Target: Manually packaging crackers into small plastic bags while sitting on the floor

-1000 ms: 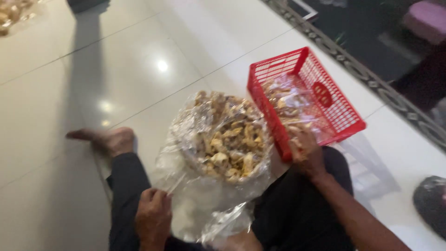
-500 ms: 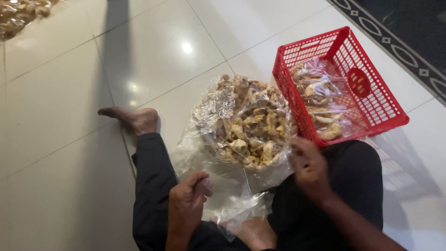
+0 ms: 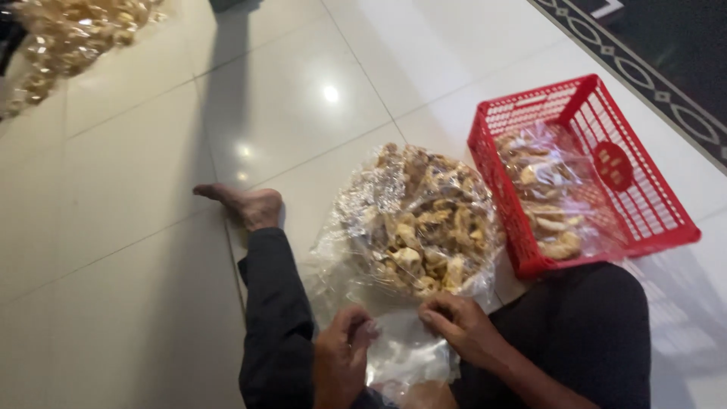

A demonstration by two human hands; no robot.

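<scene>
Plastic bag [image 3: 415, 227] of pale crackers on lap beside red basket [image 3: 651, 204], neck pinched between right hand [image 3: 462, 327] and left hand [image 3: 341, 356], both curled close together, nearer each other than half a second ago.

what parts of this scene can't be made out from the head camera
- Head view: what the left hand and right hand pinch; crumpled clear plastic hides it.
- Head view: the heap of snack bags, cut off by the top left edge.
- Head view: the snacks in the big bag, blurred by glare.
- Head view: the red basket floor, covered by small bags.
</scene>
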